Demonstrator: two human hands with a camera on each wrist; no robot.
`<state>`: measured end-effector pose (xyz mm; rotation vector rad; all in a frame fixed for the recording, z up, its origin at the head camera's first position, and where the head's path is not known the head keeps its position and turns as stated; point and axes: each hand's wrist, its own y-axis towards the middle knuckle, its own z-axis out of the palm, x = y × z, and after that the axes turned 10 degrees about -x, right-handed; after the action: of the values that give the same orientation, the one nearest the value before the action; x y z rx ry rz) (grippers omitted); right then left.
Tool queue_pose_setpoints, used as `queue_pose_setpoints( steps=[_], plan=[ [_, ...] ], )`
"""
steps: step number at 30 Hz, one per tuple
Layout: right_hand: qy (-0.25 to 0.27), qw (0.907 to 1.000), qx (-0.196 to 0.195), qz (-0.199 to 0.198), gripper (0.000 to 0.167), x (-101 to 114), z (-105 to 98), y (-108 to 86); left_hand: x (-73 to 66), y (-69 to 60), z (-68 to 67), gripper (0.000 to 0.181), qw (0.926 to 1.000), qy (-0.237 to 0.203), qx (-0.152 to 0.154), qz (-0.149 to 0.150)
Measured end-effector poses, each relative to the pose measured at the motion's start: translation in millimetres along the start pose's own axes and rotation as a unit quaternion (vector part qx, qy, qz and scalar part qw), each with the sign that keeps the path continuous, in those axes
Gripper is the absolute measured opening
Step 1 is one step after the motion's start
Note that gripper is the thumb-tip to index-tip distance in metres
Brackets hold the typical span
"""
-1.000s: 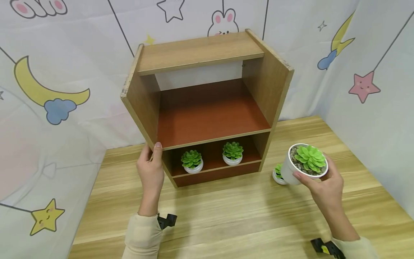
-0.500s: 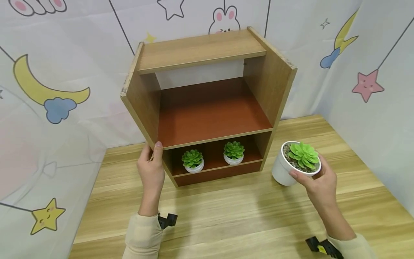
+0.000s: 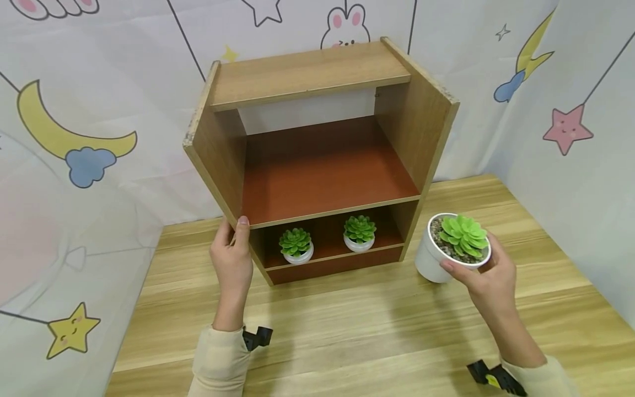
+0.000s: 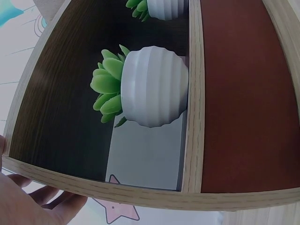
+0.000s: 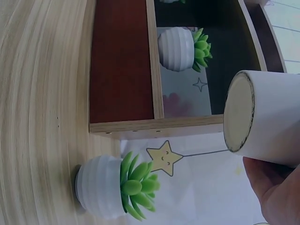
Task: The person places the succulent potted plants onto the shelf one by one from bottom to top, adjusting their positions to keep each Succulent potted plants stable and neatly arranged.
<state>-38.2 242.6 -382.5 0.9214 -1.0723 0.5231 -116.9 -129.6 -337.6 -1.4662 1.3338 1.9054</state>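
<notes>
My left hand (image 3: 233, 259) grips the left side panel of a wooden shelf unit (image 3: 329, 171), thumb on its front edge. In the left wrist view, the fingers (image 4: 70, 206) lie along the outside of that panel. Off to the right, my right hand (image 3: 491, 278) holds a smooth white pot with a green succulent (image 3: 463, 237), tilted toward me. The right wrist view shows this pot's underside (image 5: 239, 111) raised off the table. Below it, a small ribbed potted succulent (image 5: 101, 187) stands on the table, hidden in the head view.
Two small ribbed potted succulents, one left (image 3: 296, 246) and one right (image 3: 359, 234), stand on the unit's lower shelf. The upper shelf (image 3: 329, 171) is reddish brown. A wood-grain table (image 3: 347, 336) bears the unit, before a printed cloth backdrop (image 3: 124, 33).
My right hand has shifted left with the larger potted succulent, which now covers the small pot on the table in the head view. The left hand stays on the side panel.
</notes>
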Motion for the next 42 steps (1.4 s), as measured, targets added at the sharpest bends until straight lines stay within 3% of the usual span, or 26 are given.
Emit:
queue_pose_setpoints(
  steps=[12,25,32,42],
  plan=[
    [0.042,0.9987,0.029,0.004,0.076,2.9,10.7,-0.2,-1.1,-1.0,0.0,0.032,1.0,-0.001,0.002,-0.001],
    [0.032,0.9975,0.055,-0.029,0.076,3.1,20.7,-0.2,1.5,1.1,0.9,0.032,0.9999,-0.004,0.006,0.008],
    [0.015,0.9983,0.045,-0.035,0.077,4.0,24.8,-2.3,0.3,1.0,0.4,0.031,0.9999,-0.003,0.007,0.01],
    [0.032,0.9977,0.041,-0.043,0.079,6.9,35.9,-5.8,0.7,0.6,-1.5,0.03,1.0,-0.001,0.003,0.006]
  ],
)
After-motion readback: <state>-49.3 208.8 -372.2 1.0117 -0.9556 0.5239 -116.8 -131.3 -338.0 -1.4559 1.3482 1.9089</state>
